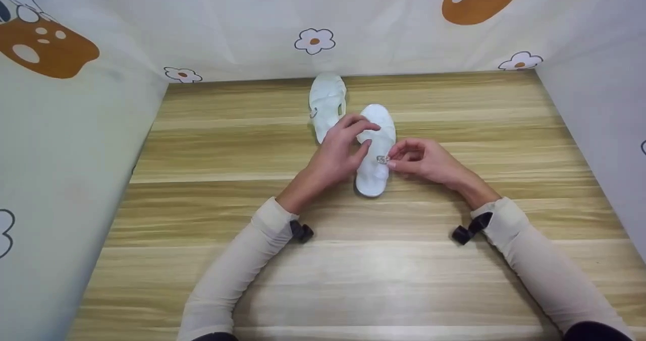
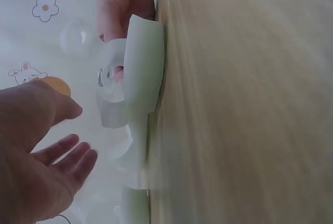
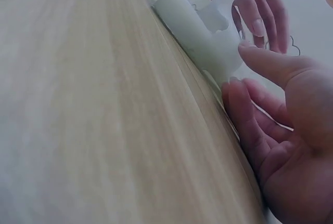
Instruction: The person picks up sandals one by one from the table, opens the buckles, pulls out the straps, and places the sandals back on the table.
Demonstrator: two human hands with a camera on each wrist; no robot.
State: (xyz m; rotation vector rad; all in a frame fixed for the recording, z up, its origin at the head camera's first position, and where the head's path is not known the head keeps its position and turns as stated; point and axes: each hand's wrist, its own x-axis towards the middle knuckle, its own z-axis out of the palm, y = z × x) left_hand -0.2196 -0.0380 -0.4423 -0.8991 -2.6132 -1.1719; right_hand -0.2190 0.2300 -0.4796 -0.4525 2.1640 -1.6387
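A white sandal (image 1: pixel 374 179) lies flat on the wood-grain surface, with a silvery buckle (image 1: pixel 382 159) on its strap. My right hand (image 1: pixel 426 163) is at the sandal's right side, thumb and fingertips pinching the strap end by the buckle. In the left wrist view a pink fingertip (image 2: pixel 119 74) shows in the sandal's side opening. My left hand (image 1: pixel 337 152) hovers over the sandal's left side, fingers loosely bent and holding nothing; in the left wrist view this hand (image 2: pixel 47 156) is apart from the sandal (image 2: pixel 143 68). The second white sandal (image 1: pixel 327 96) lies to the upper left, its lower end partly behind my left hand.
Wood-grain flooring (image 1: pixel 353 280) spreads around and in front of the sandals. A pale cloth wall (image 1: pixel 242 28) with printed flowers stands behind them, close to the second sandal's tip. Similar walls rise at left and right. Black wrist mounts (image 1: pixel 472 228) sit by both cuffs.
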